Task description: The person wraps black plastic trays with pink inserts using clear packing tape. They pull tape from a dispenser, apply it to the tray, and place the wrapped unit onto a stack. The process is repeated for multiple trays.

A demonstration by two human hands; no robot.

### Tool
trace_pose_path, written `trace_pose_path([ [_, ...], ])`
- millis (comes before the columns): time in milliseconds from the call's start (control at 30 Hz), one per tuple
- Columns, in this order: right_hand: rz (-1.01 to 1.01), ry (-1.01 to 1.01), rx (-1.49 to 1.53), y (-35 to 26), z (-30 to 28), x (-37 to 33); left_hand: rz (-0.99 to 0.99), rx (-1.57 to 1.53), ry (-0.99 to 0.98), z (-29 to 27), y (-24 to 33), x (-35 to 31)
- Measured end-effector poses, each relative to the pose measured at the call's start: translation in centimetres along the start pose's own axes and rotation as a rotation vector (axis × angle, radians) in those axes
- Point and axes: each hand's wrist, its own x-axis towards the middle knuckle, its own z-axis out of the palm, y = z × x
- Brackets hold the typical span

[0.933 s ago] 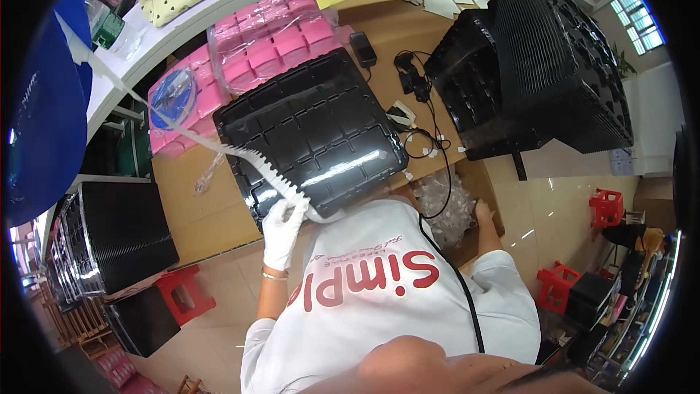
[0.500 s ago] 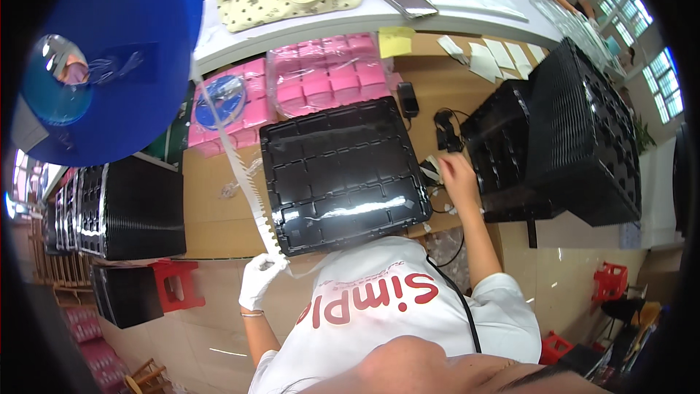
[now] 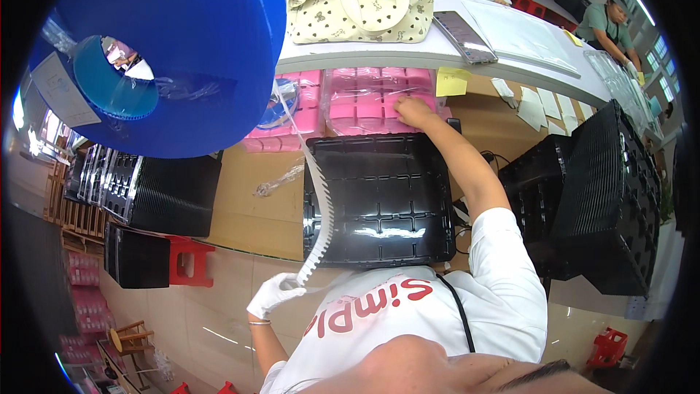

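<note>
My left hand (image 3: 275,296), in a white glove, pinches the lower end of a long white strip (image 3: 321,226) with comb-like teeth along one edge. The strip rises from there, curving over the left side of a black plastic tray (image 3: 379,197), to the big blue reel (image 3: 219,36) at upper left. My bare right hand (image 3: 413,112) reaches over the tray to pink blocks (image 3: 357,113) under clear plastic film. Its fingers are curled in against them; whatever lies between the fingertips is hidden.
Stacks of black trays stand right (image 3: 605,204) and left (image 3: 175,193). On the back shelf (image 3: 364,51) are a cream patterned bag (image 3: 357,11) and a phone (image 3: 464,36). A yellow note (image 3: 452,82) hangs below. Paper pieces (image 3: 539,109) lie behind the right stack. Two people sit beyond.
My right hand has gone from beside the tray's right edge up to the pink blocks. My left hand still holds the strip. The whole view has shifted, the reel now appearing farther right.
</note>
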Motion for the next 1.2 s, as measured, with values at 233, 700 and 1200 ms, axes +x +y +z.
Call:
trace_pose_path([
  [233,0.274,-0.153,0.502,2.8,0.9,1.8,-0.054,0.040,0.230,-4.7,-0.3,1.1],
  [700,0.580,0.538,0.664,1.3,1.3,3.7,0.577,0.067,0.564,-5.3,13.0,14.6],
  [1200,0.684,0.844,0.850,-7.3,-4.1,-10.1,0.292,-1.505,-0.212,0.0,18.9,29.4],
])
